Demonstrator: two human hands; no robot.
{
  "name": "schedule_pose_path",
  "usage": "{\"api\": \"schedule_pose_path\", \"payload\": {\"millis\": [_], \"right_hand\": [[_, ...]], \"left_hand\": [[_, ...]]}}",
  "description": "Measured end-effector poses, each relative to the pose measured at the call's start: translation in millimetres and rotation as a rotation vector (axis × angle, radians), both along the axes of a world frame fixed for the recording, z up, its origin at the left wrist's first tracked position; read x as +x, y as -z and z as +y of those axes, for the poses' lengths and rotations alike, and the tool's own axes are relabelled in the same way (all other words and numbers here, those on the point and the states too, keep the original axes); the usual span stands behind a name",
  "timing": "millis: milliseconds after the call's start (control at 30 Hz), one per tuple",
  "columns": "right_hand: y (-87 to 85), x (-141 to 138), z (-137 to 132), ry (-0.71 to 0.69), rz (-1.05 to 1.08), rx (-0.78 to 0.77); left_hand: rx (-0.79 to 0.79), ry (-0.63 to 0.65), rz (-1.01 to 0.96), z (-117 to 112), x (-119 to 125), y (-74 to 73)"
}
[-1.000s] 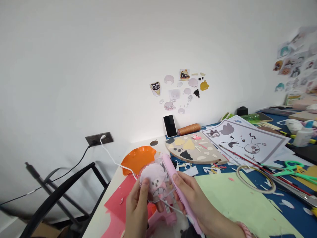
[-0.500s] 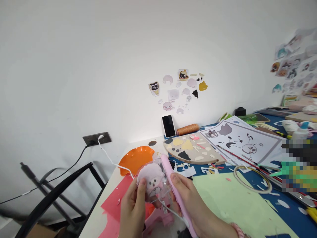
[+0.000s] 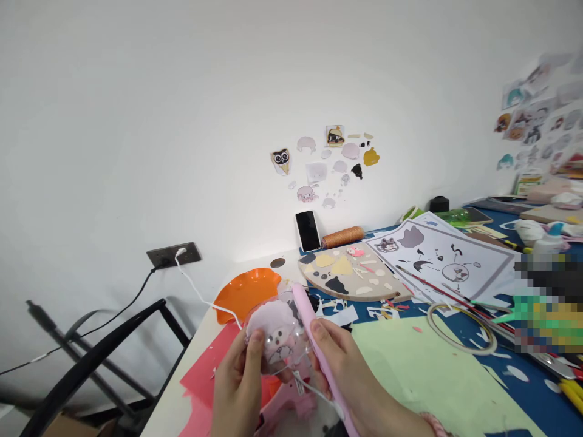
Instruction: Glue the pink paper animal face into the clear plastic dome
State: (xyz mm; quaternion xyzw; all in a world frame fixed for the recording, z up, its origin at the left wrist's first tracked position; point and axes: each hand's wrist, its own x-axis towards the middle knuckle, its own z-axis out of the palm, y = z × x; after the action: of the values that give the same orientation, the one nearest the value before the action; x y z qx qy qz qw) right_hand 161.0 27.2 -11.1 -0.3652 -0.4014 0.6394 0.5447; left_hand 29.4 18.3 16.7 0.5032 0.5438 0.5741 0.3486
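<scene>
**A:** In the head view, what is each hand doing?

**B:** The right hand [image 3: 346, 376] has its grip clenched round a pink tool [image 3: 314, 328], with the thumb lying along the top. The left hand [image 3: 237, 379] grasps a clear plastic piece [image 3: 277, 343] that bears a pink-haired figure, thumb pressed on its face.

**A:** Which way does the tool lie?

**B:** Its long axis runs from low in the right grip, near the person, up and away toward the wall, leaning a little left. The rounded tip sticks out beyond the right grip and sits at the right edge of the clear piece, just beside the left grip. A thin white cable [image 3: 204, 297] runs from between the grips off left to a wall socket [image 3: 173, 255].

**A:** And the surface?

**B:** A crowded bench [image 3: 203, 340], white at its left edge. A red sheet [image 3: 200, 379] lies under the left grip, and a pale green sheet [image 3: 423, 370] lies right of the right grip. Beyond both grips sits an orange dish [image 3: 246, 291], showing only its orange inside. Next to it is a wooden board [image 3: 355, 276] strewn with small paper cut-outs. Farther off, a phone [image 3: 308, 230] leans on the white wall beside a spool of twine [image 3: 342, 237]. Well right of the right grip lie a printed sheet [image 3: 446, 258] and a tape ring [image 3: 460, 328]. Left of the left grip, off the bench, stands a black chair [image 3: 104, 358].
</scene>
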Motion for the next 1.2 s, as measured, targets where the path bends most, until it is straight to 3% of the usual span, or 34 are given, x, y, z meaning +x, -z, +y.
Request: {"api": "schedule_pose_path", "payload": {"millis": [233,467,667,1200], "right_hand": [[-1.2,0.8,-0.4,0.004,0.001,-0.012],[-6.3,1.5,-2.5,-0.073,0.136,-0.083],[-8.4,4.5,-4.5,-0.126,0.215,-0.146],[-6.5,2.5,-4.0,-0.11,0.107,-0.036]], "left_hand": [[0.018,0.001,0.008,1.8,-2.1,1.4],[0.008,-0.038,-0.046,8.7,-6.8,13.2],[-0.015,-0.077,-0.103,3.0,-1.6,5.8],[-0.052,-0.066,-0.114,0.4,2.7,6.2]]}}
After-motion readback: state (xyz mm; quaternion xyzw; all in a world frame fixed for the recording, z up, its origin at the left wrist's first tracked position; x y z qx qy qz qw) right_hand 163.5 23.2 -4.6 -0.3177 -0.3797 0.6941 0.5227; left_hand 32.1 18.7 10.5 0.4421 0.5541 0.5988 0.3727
